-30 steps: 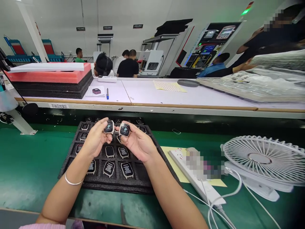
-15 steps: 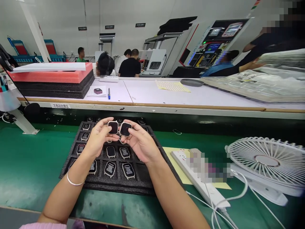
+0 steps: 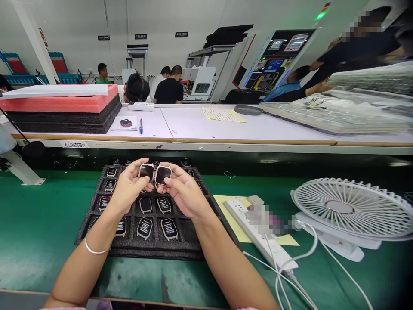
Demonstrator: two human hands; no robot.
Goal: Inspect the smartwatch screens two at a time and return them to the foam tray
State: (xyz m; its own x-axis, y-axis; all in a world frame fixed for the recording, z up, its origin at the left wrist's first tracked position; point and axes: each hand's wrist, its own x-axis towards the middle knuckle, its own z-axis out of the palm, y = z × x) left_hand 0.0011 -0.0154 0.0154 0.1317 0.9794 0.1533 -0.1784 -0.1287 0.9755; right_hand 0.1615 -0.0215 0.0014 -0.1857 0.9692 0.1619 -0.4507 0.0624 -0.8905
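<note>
My left hand (image 3: 130,185) is closed on a smartwatch body (image 3: 146,172) with a dark screen and a pale frame. A second dark-screened smartwatch body (image 3: 163,175) is pinched in my right hand (image 3: 185,191). The two watches are held side by side, edges close together, with both thumbs at their lower faces. Below them lies a black foam tray (image 3: 155,250) with square pockets. Several watch bodies sit in it, many showing lines of white text, such as the one in the front row (image 3: 169,228); one (image 3: 145,205) has a dark screen. My hands hide part of the tray.
Right of the tray are a white power strip (image 3: 237,211) with cables and a white fan (image 3: 340,206). A raised white shelf (image 3: 190,127) runs behind, bearing stacked foam (image 3: 61,118), a blue pen (image 3: 141,126) and plastic trays (image 3: 342,114). A person in black stands at the right.
The view has shifted slightly, moving the scene a little left. Both watches stay in my hands, tilted a little differently. The co-worker at the right has shifted posture.
</note>
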